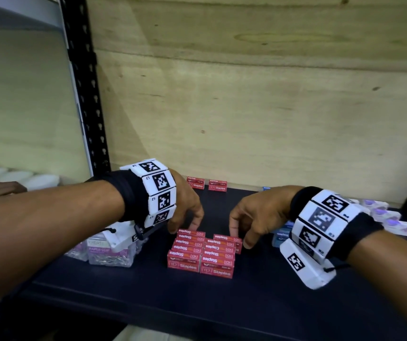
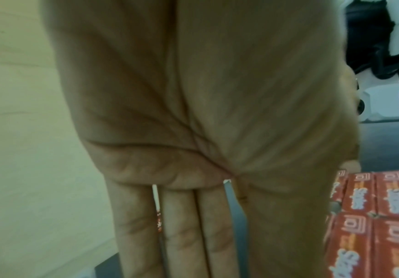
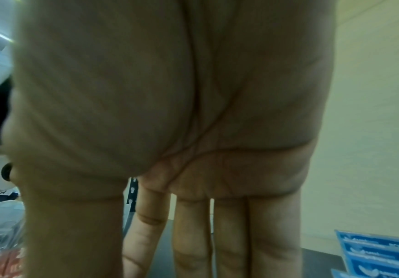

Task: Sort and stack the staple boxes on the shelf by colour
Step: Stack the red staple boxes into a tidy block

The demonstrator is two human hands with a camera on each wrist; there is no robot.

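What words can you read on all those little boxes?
"Staples": on the stacked red boxes, top and front.
"Staples": on two red boxes at the back.
Blue boxes: print too blurred to read.
Clear tub: label too blurred.
Wristbands: square code marks only.

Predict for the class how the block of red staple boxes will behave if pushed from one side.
The red staple boxes are separate cartons set in two rows, so they would probably shear apart. Their flat bases should slide on the smooth dark shelf, not roll.

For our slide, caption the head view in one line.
Both hands, left hand and right hand, hover over stacked red staple boxes on the dark shelf.
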